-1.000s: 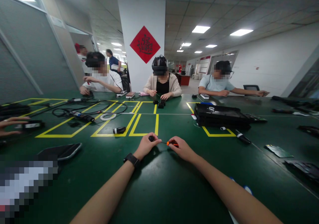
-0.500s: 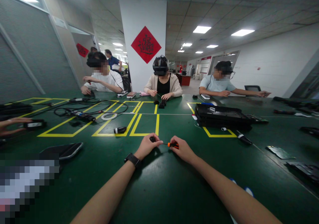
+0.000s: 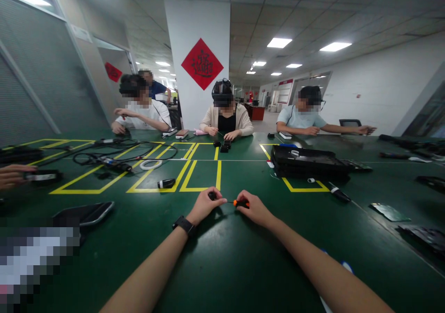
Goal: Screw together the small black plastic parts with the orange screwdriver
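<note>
My right hand (image 3: 256, 209) is closed around the orange-and-black handle of a screwdriver (image 3: 236, 203), whose thin dark shaft points left. At the far end of that shaft, the fingertips of my left hand (image 3: 204, 206) pinch together. A small dark round thing (image 3: 212, 195) shows within my left fingers; most of it is hidden, so I cannot tell its kind. Both hands are just above the green table (image 3: 222, 257), close to each other. Where the screwdriver tip meets the left hand is covered by the fingers.
Black trays (image 3: 308, 162) are stacked ahead right, with a black-and-white tool (image 3: 339, 192) nearby. A small black cylinder (image 3: 166, 183), white ring (image 3: 150, 164) and cables (image 3: 114, 157) lie ahead left. A phone (image 3: 85, 213) rests left. Several people sit opposite; a co-worker's hand (image 3: 14, 176) is at far left.
The view has shifted slightly. Both my hands keep the same hold on the screwdriver and the dark thing. The co-worker's hand at far left has moved a little to the left.
</note>
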Available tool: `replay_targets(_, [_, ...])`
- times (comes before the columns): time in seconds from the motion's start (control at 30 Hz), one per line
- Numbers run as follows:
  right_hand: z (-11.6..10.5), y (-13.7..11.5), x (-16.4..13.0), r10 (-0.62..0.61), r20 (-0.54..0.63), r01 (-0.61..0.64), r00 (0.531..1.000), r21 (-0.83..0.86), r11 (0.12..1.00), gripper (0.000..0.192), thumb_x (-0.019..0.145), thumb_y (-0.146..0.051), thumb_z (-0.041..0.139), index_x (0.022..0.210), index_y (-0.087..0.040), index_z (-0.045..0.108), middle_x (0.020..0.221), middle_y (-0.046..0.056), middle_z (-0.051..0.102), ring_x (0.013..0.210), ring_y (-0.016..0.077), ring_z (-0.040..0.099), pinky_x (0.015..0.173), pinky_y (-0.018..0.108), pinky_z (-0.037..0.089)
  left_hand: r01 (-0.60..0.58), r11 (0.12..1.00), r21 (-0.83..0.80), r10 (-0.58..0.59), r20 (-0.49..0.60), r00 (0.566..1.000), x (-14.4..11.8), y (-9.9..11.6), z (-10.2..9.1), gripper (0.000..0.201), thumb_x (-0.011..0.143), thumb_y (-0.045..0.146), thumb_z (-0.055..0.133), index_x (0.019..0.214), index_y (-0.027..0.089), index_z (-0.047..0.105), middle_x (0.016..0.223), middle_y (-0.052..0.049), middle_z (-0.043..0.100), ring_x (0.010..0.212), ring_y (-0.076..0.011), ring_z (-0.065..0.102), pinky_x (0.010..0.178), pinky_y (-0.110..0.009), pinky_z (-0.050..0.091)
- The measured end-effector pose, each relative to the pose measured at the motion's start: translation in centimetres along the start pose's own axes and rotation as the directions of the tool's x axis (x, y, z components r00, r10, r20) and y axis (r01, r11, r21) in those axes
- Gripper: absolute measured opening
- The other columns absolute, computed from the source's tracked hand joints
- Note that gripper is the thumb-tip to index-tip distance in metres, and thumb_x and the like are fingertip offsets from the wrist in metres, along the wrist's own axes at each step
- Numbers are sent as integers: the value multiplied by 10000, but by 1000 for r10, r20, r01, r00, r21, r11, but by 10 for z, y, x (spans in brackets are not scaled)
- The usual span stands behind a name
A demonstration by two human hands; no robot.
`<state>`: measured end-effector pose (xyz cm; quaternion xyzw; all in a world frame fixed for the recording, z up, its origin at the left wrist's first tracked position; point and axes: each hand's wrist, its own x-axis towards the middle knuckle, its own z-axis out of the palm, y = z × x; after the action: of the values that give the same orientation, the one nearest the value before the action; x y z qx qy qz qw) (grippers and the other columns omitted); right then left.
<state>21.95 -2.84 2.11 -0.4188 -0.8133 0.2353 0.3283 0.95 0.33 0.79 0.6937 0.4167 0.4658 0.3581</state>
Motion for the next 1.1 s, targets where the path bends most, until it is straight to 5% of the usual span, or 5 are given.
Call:
replay_targets(0.23, [1, -3, 2, -60, 30, 63, 998, -132, 989, 236, 880, -246, 378, 907, -162, 597, 907, 59, 587, 887, 156, 502, 820, 303, 375, 63, 993, -104, -65, -12, 998, 0, 4, 1, 326, 678, 476, 588, 672, 152, 553, 601, 13, 562, 557, -107, 519, 595, -233, 410])
replay_targets(0.43, [6, -2, -1, -4, -31, 1, 1000, -93, 996, 176, 823, -243, 492, 963, -180, 577, 910, 47, 593, 871, 161, 520, 788, 298, 395, 186, 944, -272, -176, 61, 983, 0, 11, 0, 461, 784, 554, 372, 691, 142, 557, 594, -8, 564, 529, -107, 527, 559, -231, 418])
replay_targets(1.1, [1, -6, 0, -3, -26, 2, 1000, -51, 999, 175, 807, -234, 509, 948, -174, 593, 911, 44, 605, 858, 154, 539, 801, 298, 404, 188, 930, -315, -188, 30, 982, 1, 6, -1, 499, 788, 578, 336, 707, 132, 545, 598, -23, 561, 527, -112, 530, 558, -231, 420])
